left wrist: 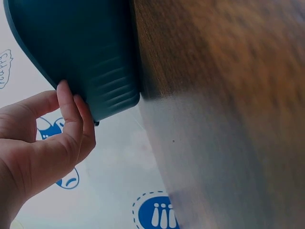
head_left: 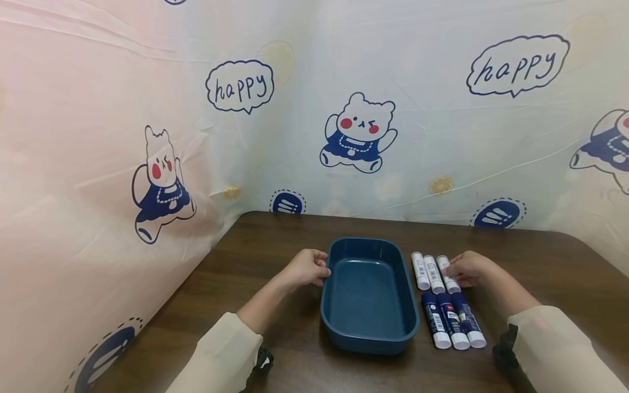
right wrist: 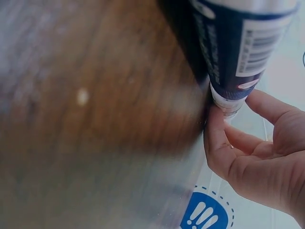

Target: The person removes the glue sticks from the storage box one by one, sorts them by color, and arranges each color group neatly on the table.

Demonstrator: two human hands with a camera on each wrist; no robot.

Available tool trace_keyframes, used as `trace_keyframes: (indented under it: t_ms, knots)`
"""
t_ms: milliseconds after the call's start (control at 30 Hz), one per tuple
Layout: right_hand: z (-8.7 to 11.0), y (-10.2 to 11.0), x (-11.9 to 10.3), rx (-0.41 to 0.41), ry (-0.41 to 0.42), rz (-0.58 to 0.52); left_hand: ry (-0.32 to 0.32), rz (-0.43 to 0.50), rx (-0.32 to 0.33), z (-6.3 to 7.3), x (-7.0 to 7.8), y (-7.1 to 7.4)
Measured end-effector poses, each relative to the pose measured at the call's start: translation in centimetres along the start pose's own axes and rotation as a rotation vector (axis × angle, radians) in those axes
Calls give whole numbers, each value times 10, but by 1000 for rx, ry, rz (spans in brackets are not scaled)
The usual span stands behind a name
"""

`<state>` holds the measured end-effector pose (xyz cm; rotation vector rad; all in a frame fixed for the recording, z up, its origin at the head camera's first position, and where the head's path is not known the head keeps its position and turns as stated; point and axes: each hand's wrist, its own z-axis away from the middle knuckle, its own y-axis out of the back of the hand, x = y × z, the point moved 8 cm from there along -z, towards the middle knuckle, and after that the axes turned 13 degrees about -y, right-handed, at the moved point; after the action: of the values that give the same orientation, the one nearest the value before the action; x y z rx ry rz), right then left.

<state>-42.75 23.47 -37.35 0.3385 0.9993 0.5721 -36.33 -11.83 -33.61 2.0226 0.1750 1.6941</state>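
Note:
A dark teal plastic bin (head_left: 368,295) stands on the table, its long side running away from me. My left hand (head_left: 307,267) pinches the rim of its left wall; in the left wrist view the fingertips (left wrist: 64,88) lie against the outer side. To the right of the bin, three white glue sticks (head_left: 433,274) form the far row and three dark blue ones with white caps (head_left: 451,321) the near row. My right hand (head_left: 472,267) grips the rightmost white glue stick (head_left: 449,281) between thumb and fingers. In the right wrist view a dark blue glue stick (right wrist: 228,52) partly hides it.
The brown wooden table (head_left: 275,240) extends to both sides of the bin. A pale curtain (head_left: 295,136) with cartoon prints hangs behind the table and along its left side.

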Motion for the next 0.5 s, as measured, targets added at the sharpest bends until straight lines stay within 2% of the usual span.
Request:
trace_keyframes:
  t_ms: [333,500]
  knots:
    - [1,-2,1,-21,13,-24,6,4,-1,1,-1,0]
    - [3,3,0,0,16,26,14,8,-7,0,1,1]
